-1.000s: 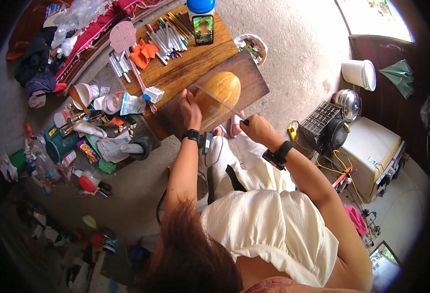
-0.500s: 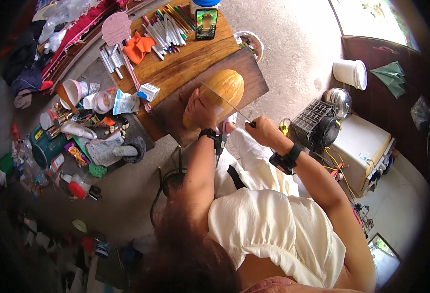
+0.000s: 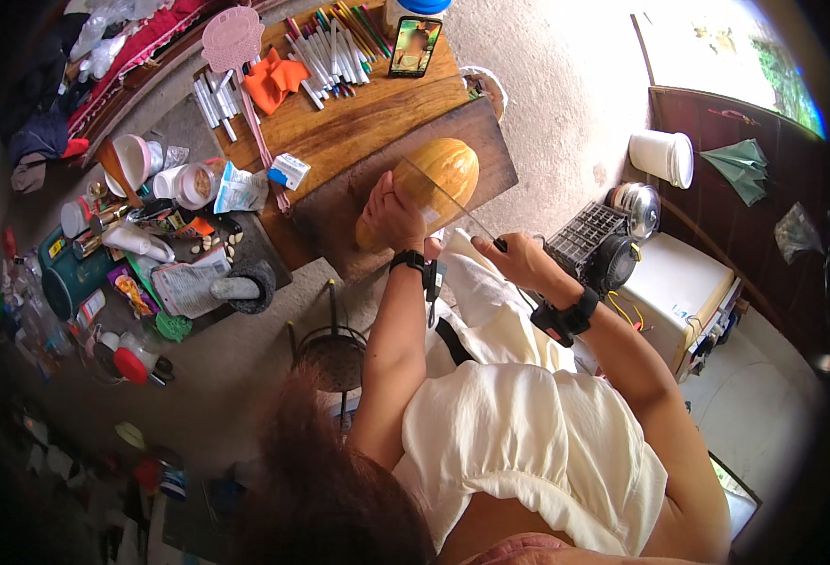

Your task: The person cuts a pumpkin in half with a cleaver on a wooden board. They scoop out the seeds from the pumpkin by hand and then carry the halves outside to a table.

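A long orange-yellow squash (image 3: 453, 168) lies on a dark wooden board (image 3: 492, 155) at the table's near right side. Across the squash runs the thin blade of a knife (image 3: 448, 196), slanting from upper left to lower right; how deep it sits I cannot tell. My right hand (image 3: 520, 261) is closed round the knife's dark handle, just right of the squash. With fingers curved over it, my left hand (image 3: 396, 212) grips the squash's near left part, beside the blade. This hand hides some of the squash.
Markers (image 3: 325, 58), an orange cloth (image 3: 273, 82) and a propped phone (image 3: 415, 47) occupy the wooden table (image 3: 358, 113). To the left, a stone mortar (image 3: 257, 287) stands among jars and packets. A black fan (image 3: 611, 262) and white bucket (image 3: 660, 158) are at right.
The whole view has shifted slightly. Both hands keep their holds, and the knife still lies across the squash at much the same place.
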{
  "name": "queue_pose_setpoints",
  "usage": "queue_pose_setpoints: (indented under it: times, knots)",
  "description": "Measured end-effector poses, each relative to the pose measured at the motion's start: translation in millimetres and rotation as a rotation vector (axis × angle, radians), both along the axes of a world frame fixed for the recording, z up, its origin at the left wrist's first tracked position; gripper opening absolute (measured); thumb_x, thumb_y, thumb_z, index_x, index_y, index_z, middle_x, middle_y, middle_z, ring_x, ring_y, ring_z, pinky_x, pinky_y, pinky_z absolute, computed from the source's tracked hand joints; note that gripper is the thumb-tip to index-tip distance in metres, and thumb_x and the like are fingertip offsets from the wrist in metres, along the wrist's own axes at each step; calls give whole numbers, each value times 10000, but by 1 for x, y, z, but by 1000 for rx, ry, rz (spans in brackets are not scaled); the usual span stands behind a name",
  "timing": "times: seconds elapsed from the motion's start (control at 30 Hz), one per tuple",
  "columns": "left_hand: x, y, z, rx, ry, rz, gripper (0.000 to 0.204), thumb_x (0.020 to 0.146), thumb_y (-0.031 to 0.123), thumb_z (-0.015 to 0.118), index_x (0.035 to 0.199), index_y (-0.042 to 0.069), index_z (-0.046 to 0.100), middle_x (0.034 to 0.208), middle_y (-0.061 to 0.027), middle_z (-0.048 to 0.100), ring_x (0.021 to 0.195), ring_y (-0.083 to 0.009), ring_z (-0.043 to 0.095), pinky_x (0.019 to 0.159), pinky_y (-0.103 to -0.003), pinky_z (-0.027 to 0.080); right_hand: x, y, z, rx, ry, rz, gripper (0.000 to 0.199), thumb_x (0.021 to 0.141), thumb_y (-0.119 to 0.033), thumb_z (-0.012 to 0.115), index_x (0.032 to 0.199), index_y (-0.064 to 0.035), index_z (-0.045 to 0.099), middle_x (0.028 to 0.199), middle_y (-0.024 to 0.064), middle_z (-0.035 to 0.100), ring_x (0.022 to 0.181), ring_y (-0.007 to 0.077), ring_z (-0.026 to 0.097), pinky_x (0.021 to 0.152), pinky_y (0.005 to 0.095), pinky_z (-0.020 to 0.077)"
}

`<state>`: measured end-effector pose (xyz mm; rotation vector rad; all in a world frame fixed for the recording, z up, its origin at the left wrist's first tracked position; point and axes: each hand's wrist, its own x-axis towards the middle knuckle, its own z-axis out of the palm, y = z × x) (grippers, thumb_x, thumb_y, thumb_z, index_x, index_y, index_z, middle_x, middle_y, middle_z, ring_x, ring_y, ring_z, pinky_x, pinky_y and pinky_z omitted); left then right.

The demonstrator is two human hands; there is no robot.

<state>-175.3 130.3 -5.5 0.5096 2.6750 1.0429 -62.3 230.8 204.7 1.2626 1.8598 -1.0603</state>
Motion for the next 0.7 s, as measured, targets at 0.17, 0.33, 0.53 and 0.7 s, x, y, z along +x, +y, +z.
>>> queue_pose_setpoints:
  times: [0.17,0.33,0.53,0.7]
  knots:
    - [-1,-2,-5,-12,12,-10,435,1025,361,363,1212,103,659,1246,-70,662,1184,-259,585,1021,-444,387,9,-10,-3,-27,119,-69,762,1017,-577,314,835,74,664,720,245,612,736,368,621,708,463,475]
    - [1,-2,-10,-17,106,-24,378,1012,341,395,1209,133,641,1216,-40,674,1124,-244,620,958,-433,422,11,-12,1,-31,133,-88,713,1033,-510,316,826,70,675,827,319,653,863,473,643,800,511,473]
    - [2,-2,-7,-18,68,-31,405,1019,343,373,1217,117,646,1230,-59,667,1150,-258,604,982,-436,411,18,-16,-4,16,185,-76,693,1034,-506,336,870,75,676,831,304,658,858,468,641,798,503,474]
    - [-6,-2,-4,-40,3,-25,441,1024,344,347,1213,102,663,1257,-76,658,1175,-267,590,1007,-437,400,25,-25,2,-25,177,-179,711,1032,-577,312,879,33,645,671,123,582,673,231,584,668,388,471]
